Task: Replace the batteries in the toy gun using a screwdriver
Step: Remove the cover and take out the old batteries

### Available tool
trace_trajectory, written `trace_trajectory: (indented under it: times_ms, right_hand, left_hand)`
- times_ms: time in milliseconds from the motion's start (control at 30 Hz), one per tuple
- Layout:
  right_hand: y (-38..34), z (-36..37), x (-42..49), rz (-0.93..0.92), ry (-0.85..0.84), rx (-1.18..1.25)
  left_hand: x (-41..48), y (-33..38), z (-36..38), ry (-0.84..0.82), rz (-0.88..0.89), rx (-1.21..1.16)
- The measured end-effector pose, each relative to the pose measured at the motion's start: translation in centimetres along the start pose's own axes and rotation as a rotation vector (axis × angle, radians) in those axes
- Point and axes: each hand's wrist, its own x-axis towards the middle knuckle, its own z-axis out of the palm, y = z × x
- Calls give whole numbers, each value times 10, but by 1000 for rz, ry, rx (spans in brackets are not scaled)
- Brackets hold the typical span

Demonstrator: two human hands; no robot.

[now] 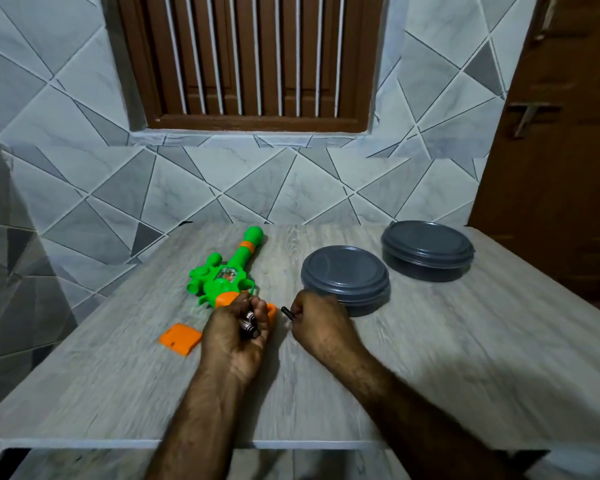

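The toy gun [222,276] lies flat on the tabletop [430,358], its green barrel pointing away from the person and its orange grip end toward them, partly hidden under the left hand [234,336]. It looks like thin moulded plastic: light, hollow, stiff, and likely to skid on the smooth tabletop when pushed, so it probably needs pinning at the thick green body while anything goes in at the grip.

The left hand is curled round the batteries [250,324], small dark cylinders with metal ends, right over the grip. They are hard, smooth and dense for their size, so they roll easily. They are best pinched across the middle, one at a time.

The orange cover [181,338] lies loose on the tabletop just left of that hand, so the compartment appears to be open. It is a thin, flexible piece, best lifted by its edges.

The right hand [317,318] is closed round a short dark stub that juts toward the gun. This is probably the screwdriver [287,312], though blur hides most of it.

Two grey lidded containers [345,277] sit further right.
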Motion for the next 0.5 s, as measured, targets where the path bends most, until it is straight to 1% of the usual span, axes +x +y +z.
trace_trajectory:
  times_ms: [133, 267, 500]
  right_hand:
    - [-1, 6, 6, 5, -22, -48]
    - [-1, 9, 11, 8, -46, -79]
    - [0, 9, 12, -1, -45, -105]
  left_hand:
    - [-3, 4, -4, 11, 11, 30]
    - [-5, 9, -7, 28, 30, -14]
    - [-6, 8, -11, -9, 14, -41]
